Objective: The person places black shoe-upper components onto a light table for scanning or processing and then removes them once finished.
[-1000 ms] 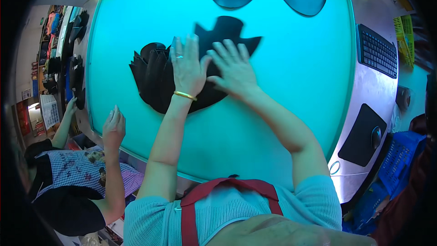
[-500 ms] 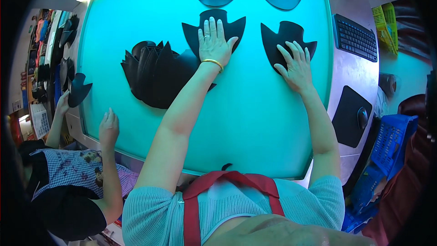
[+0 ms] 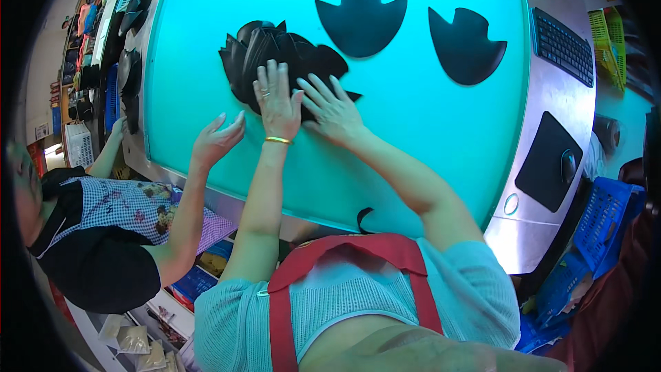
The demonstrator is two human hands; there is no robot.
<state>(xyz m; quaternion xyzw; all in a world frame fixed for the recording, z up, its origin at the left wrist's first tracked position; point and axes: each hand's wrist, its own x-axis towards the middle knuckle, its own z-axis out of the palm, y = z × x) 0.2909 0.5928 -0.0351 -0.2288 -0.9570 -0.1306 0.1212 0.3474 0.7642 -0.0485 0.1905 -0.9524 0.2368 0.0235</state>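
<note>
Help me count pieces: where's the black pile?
Head view: the black pile lies left of centre on the turquoise table, partly covered by the left hand.

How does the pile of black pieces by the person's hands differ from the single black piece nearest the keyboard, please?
The pile has many overlapping pieces and a jagged outline; the single piece lies alone, fully visible. The pile covers more of the table than the single piece. The left hand and right hand are over the pile, while neither is over the single piece. Both are black and lie on the table.
</note>
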